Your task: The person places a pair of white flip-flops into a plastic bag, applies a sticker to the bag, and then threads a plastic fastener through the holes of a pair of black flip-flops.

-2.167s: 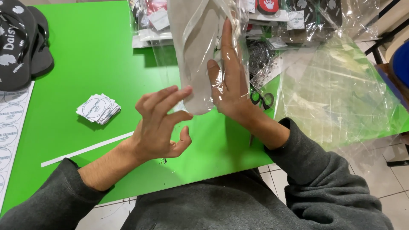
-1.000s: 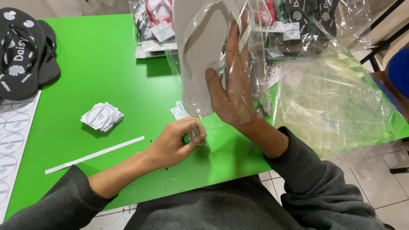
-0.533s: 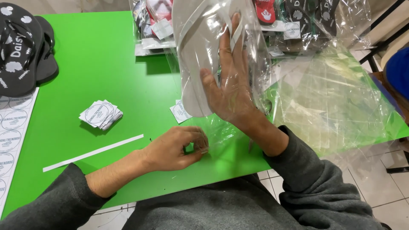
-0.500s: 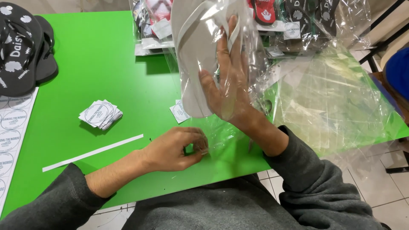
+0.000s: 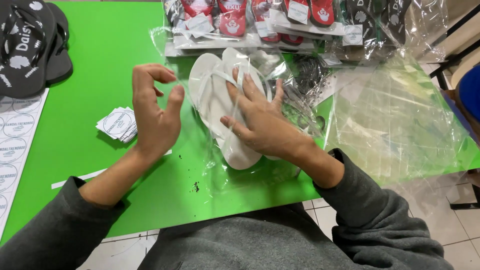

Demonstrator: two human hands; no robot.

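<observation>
Right hand: the right hand (image 5: 260,117) lies flat, palm down and fingers spread, on the clear plastic bag (image 5: 220,165) over the white flip-flops (image 5: 220,100); it presses on them and grips nothing.
Left hand: the left hand (image 5: 155,112) stands on edge just left of the bag, fingers curled and thumb apart, half open and empty; its fingertips are near the bag's edge, but whether they touch the film I cannot tell.
Flip-flops: a white pair stacked together, toes pointing away from the person, straps up, lying on the green worktop (image 5: 100,45) in front of the body.
Bag: thin, clear, wrinkled film that wraps the pair; its loose end lies crumpled toward the near edge of the worktop.
Progress: judging from how things lie, the pair is already inside the bag and laid down; the loose near end does not look folded or closed yet.
Close by: a small stack of round printed labels (image 5: 119,124) left of the left hand, a white paper strip (image 5: 80,177) running toward the near edge, some dark crumbs by the bag.
Farther off: bagged red and dark flip-flops (image 5: 260,22) in a row along the far edge, a heap of empty clear bags (image 5: 395,120) at right, black flip-flops (image 5: 30,45) and a sheet of round stickers (image 5: 15,145) at far left.
</observation>
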